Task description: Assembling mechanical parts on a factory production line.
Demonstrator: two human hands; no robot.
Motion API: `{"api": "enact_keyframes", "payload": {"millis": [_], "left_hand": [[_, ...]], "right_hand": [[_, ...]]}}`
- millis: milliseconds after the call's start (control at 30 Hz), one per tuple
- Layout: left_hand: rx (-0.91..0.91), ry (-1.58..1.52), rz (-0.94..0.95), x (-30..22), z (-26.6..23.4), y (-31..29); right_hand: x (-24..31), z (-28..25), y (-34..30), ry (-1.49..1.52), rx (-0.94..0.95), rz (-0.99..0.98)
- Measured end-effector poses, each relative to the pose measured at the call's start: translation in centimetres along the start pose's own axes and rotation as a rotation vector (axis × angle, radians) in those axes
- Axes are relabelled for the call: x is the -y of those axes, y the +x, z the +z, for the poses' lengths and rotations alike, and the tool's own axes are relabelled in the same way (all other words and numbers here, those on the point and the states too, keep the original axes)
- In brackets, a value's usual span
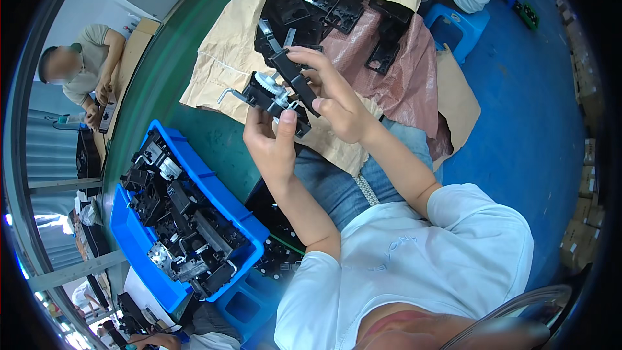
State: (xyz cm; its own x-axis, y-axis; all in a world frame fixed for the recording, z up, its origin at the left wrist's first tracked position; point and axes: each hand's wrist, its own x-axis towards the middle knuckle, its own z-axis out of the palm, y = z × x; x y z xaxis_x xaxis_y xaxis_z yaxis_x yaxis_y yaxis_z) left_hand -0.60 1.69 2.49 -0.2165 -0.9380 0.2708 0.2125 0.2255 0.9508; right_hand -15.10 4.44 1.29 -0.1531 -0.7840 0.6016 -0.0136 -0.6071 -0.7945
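Observation:
My left hand (272, 139) grips a black plastic mechanism (271, 97) with a white gear and a bent metal rod sticking out to the left. My right hand (334, 94) pinches a long black bar-shaped part (293, 74) and sets it against the top of that mechanism. Both hands are raised above my lap in jeans. Fingers hide the lower right side of the mechanism.
A blue bin (139, 243) with several black mechanisms stands at my left. Ahead lie tan sacks (227, 52) bearing a pile of black frames (324, 10). A blue stool (457, 29) stands at the far right. A seated person (84, 68) works at a bench on the far left.

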Motion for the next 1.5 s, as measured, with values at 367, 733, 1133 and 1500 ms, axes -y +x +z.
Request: {"api": "enact_keyframes", "payload": {"millis": [367, 733, 1133, 1500], "left_hand": [[-0.001, 0.108, 0.004, 0.9, -1.2, 0.0], [-0.033, 0.214, -0.025, 1.3, -1.0, -0.1], [0.087, 0.176, -0.082, -0.1, 0.7, -0.1], [0.027, 0.237, 0.122, -0.7, -0.1, 0.0]], "right_hand": [[0.4, 0.2, -0.2, -0.035, 0.021, -0.011], [-0.1, 0.5, -0.4, -0.141, 0.046, -0.069], [-1.0, 0.2, 0.2, -0.253, 0.023, -0.143], [0.2, 0.9, 3.6, 0.377, 0.071, 0.35]]}}
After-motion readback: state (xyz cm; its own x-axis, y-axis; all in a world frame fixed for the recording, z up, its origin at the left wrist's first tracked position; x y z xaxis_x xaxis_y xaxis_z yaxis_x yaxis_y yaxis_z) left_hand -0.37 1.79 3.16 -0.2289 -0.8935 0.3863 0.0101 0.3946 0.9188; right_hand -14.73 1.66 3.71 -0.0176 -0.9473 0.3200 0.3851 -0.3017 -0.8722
